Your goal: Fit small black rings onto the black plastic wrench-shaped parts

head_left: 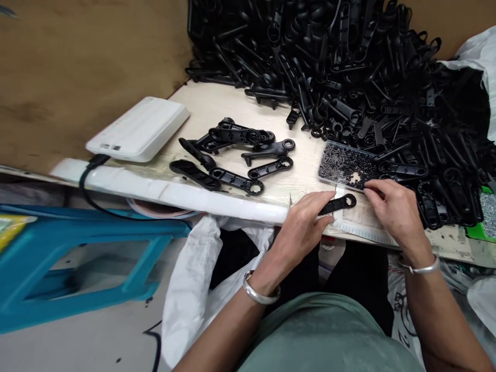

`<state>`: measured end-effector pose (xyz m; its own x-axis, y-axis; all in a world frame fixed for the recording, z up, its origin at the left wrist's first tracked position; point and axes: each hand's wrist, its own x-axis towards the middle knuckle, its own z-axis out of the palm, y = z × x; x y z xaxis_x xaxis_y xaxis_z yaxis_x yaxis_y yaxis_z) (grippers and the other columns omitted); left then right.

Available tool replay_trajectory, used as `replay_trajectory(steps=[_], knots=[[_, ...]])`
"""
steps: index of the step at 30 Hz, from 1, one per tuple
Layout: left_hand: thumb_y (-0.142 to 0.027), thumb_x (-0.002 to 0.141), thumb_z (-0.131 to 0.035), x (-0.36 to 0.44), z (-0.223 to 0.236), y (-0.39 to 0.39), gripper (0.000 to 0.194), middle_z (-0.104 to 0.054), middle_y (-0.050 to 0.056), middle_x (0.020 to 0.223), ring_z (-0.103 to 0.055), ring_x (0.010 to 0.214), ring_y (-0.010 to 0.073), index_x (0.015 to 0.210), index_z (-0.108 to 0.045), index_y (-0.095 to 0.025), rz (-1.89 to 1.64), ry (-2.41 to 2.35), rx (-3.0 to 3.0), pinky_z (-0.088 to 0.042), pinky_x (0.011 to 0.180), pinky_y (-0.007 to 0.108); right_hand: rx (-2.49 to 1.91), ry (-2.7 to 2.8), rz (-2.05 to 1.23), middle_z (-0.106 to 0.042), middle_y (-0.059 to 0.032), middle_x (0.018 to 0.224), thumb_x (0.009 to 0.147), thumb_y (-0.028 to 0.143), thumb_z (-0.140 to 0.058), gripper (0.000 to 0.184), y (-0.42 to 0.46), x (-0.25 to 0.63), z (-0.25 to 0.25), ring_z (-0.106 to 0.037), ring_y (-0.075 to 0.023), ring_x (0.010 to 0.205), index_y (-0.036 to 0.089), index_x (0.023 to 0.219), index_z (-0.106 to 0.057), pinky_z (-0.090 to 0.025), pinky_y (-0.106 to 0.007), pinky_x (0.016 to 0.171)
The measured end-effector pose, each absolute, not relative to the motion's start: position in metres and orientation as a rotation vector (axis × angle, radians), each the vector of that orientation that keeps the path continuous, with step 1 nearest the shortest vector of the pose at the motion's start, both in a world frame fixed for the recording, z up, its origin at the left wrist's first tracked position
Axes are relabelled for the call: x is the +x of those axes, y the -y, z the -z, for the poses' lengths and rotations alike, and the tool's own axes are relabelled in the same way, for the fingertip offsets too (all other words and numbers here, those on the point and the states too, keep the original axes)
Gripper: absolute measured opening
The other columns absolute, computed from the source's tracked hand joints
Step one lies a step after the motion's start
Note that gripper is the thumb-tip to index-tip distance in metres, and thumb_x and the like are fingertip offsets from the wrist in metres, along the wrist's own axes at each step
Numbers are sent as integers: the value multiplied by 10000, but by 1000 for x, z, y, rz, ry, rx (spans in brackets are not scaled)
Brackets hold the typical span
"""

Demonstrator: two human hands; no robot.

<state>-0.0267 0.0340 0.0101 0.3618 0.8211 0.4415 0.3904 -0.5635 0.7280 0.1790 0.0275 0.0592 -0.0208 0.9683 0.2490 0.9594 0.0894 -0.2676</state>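
My left hand [306, 222] is closed on a black plastic handle part [339, 203] that has a ring at its right end. The part lies at the table's front edge, its left end hidden by my fingers. My right hand [397, 209] has thumb and forefinger pinched together at the near right corner of a clear plastic box [325, 178]. Many tiny dark pieces [341, 161] fill the box. Whether a piece sits between my right fingertips is too small to make out. Several similar black handle parts [236, 180] lie loose on the table to the left.
A large heap of black plastic parts [310, 57] covers the back and right of the table [228, 101]. At the left stands a white power bank [139, 129] with a black cable [87, 191]. A green tray [484, 222] of small metal pieces is far right; a blue stool [50, 248] stands below left.
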Motion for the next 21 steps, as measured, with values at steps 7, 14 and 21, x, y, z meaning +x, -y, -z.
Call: replay_trajectory(steps=[7,14,21], knots=[[-27,837,-599,-31,-22,-36,266,-699,86,1049,-661,993,203,1075,-600,-144,-1176,-1031,2263,-576,869,356,-1895,2217,-94,-697,-37,871,894,167,-610,120,-44,171,-72,-636,-199,766,204,887,-724,-438,-293,673],[-10,800,-614,-35,-27,-34,374,-696,89,1082,-666,993,210,1141,-561,-155,-1024,-1094,2309,-578,841,341,-1500,2506,-403,-662,-30,856,931,166,-581,132,-32,148,-69,-603,-161,770,186,886,-703,-396,-258,673],[32,772,-584,-32,-17,-32,464,-727,46,969,-700,861,189,1184,-544,-176,-1019,-1114,2207,-579,719,284,-1635,2729,-207,-620,-13,795,962,229,-559,159,-34,132,-77,-577,-160,717,194,860,-677,-265,-286,564]])
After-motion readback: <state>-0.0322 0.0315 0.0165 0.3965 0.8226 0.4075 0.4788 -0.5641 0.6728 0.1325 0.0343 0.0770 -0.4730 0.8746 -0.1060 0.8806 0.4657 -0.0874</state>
